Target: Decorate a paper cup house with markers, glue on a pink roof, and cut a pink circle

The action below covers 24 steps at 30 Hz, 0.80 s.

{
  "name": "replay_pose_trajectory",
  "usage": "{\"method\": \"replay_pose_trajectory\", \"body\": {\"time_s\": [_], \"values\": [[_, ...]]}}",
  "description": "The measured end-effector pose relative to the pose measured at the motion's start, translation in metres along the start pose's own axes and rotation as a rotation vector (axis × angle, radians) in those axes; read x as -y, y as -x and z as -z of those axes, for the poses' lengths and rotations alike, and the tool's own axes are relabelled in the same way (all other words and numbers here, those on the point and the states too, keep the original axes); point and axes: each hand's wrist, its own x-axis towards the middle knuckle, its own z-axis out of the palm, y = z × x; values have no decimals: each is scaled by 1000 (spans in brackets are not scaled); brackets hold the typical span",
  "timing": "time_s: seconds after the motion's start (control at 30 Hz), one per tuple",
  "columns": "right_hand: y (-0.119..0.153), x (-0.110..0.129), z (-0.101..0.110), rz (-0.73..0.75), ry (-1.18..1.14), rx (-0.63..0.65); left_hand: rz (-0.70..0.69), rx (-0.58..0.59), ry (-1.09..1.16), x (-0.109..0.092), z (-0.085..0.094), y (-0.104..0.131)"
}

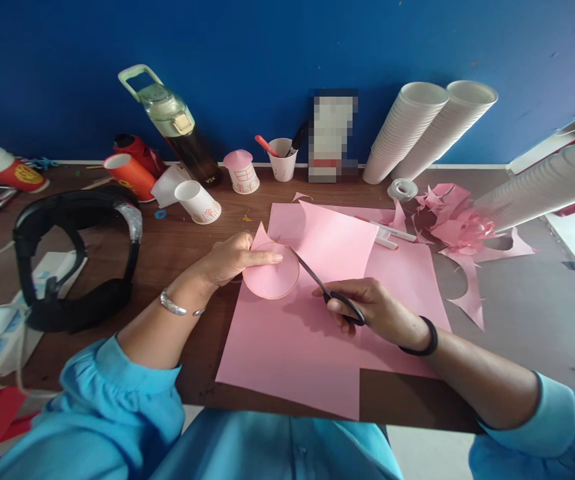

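My left hand [237, 260] pinches a piece of pink paper [275, 277] with a round, outlined edge, thumb lying on top. A wider flap of the same sheet [340, 233] seems to extend to the right beyond the scissor blades. In my right hand [362, 303] are black-handled scissors [317, 280], fingers through the loops, blades pointing up-left at the paper circle's upper right edge. Beneath both hands lie larger pink sheets [287, 353]. A paper cup with a pink cone roof [241, 172] and drawn windows and flowers stands behind.
Two stacks of white paper cups [407, 127] lean at the back right, near a tape roll [402, 190] and pink scraps [467, 267]. Pens [390, 235] lie on the sheets. Leftward are a bottle [182, 133], a tipped cup [198, 202] and a black headset-like band [80, 260].
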Motion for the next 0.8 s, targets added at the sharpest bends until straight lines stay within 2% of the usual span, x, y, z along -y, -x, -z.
{"method": "replay_pose_trajectory", "body": {"time_s": [0.1, 0.33, 0.53, 0.8], "values": [[0, 0, 1, 5, 12, 5, 7, 7, -22, -2, 0, 0], [-1, 0, 2, 30, 52, 42, -101, -72, -15, 1, 2, 1], [0, 1, 2, 16, 53, 51, -114, 32, 38, 2, 5, 1], [-2, 1, 3, 12, 69, 65, -74, 48, -81, -2, 4, 3]]}}
